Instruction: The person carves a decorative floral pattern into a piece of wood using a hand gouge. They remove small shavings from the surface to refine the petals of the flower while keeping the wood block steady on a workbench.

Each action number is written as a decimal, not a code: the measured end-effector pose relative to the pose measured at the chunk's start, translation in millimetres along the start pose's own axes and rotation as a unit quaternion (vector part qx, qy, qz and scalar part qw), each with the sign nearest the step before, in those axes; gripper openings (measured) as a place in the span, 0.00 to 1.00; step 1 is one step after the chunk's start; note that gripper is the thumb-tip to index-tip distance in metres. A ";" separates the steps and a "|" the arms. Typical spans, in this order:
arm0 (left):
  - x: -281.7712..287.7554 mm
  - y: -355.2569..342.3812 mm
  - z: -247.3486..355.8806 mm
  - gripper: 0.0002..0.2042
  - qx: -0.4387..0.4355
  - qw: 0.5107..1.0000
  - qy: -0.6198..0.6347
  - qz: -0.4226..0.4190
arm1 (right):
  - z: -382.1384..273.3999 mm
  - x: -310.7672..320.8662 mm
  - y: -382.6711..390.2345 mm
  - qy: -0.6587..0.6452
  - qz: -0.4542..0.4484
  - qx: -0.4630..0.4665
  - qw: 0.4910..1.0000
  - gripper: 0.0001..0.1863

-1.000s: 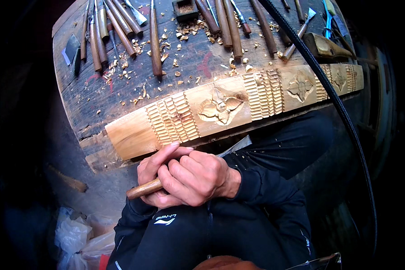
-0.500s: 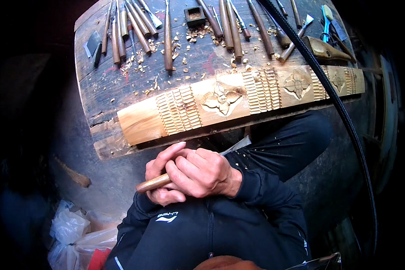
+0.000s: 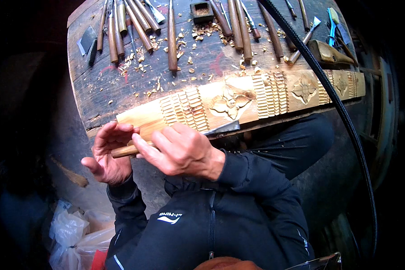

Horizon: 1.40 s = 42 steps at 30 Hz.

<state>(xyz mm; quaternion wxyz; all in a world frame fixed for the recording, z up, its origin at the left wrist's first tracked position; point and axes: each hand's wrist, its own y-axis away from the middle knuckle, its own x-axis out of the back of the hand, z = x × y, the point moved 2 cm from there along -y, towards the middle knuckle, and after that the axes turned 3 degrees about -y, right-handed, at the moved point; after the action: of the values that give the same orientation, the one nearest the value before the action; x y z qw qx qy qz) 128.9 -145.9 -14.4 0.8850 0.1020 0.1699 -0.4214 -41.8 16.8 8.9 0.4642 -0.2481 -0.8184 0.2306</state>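
Note:
My right hand (image 3: 181, 150) is closed round a wood chisel (image 3: 123, 152). Its brown wooden handle sticks out to the left, and its flat metal blade points right, over the near edge of a carved board (image 3: 141, 124). Beside the handle's butt end, my left hand (image 3: 110, 157) is open, fingers curved and thumb apart; whether it touches the handle I cannot tell. Across the workbench (image 3: 90, 85) the pale board lies lengthwise, with flower reliefs between bands of notched grooves. My right hand covers part of its near left edge.
Several wooden-handled chisels (image 3: 172, 40) lie along the far side, among wood shavings. A small dark square box (image 3: 201, 12) and a wooden mallet-like tool (image 3: 326, 51) are there too. A thick black cable (image 3: 333, 92) crosses the right side. Plastic bags (image 3: 69, 229) sit at lower left.
My hands have moved left and away from my body, toward the board. The left hand has come off the chisel and opened out; the right still holds it.

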 end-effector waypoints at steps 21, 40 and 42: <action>-14.5 1.3 -26.4 0.40 -0.132 0.955 0.006 0.264 | 8.8 -52.1 -17.7 -0.057 -0.002 0.024 0.998 0.18; -25.2 -8.5 -31.8 0.26 -0.104 0.921 -0.126 0.353 | 11.7 -55.5 -14.6 -0.025 0.013 0.028 0.999 0.21; -28.1 -10.8 -32.3 0.26 -0.110 0.904 -0.161 0.381 | 12.3 -54.6 -14.9 -0.020 0.009 0.031 0.999 0.21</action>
<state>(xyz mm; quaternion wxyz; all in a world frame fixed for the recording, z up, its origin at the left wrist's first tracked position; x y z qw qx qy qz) 97.0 -122.2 -33.7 0.9989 -0.0084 0.0182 -0.0413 -31.1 -30.3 -22.9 0.4533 -0.2366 -0.8177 0.2645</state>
